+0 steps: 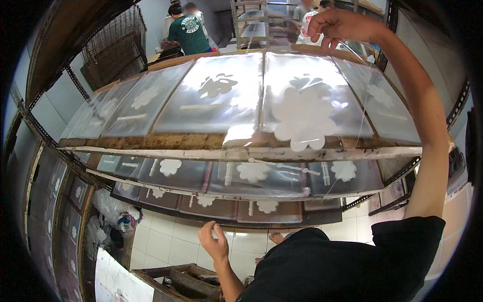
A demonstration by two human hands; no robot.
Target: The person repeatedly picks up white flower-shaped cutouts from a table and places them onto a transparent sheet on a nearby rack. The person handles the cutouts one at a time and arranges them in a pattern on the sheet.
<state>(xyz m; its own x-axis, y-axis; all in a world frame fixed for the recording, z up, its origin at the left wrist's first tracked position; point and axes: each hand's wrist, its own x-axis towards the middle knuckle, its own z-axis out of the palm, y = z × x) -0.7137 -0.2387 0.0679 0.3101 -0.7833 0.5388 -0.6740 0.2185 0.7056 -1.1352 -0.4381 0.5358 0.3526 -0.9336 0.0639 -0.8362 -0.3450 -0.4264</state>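
Note:
My right hand [338,29] is raised high at the upper right, its fingers pinched on the top edge of a clear plastic sheet. The sheet hangs in front of the top shelf and carries a large white flower print [304,121]; its faint edges are hard to follow against the glare. Low in the middle, my left hand [214,242] is held in the air with fingers loosely bent and apart, nothing visible in it. Beyond the hanging sheet, similar clear sheets [201,108] with flower and bar prints lie side by side on the top shelf [176,142].
Lower shelves [236,191] hold more printed sheets. A metal rack post [43,131] stands left, near a bundle of clear plastic [110,209]. A wooden tray [188,282] and a white board [121,277] are at the lower left. People [190,32] are at the back.

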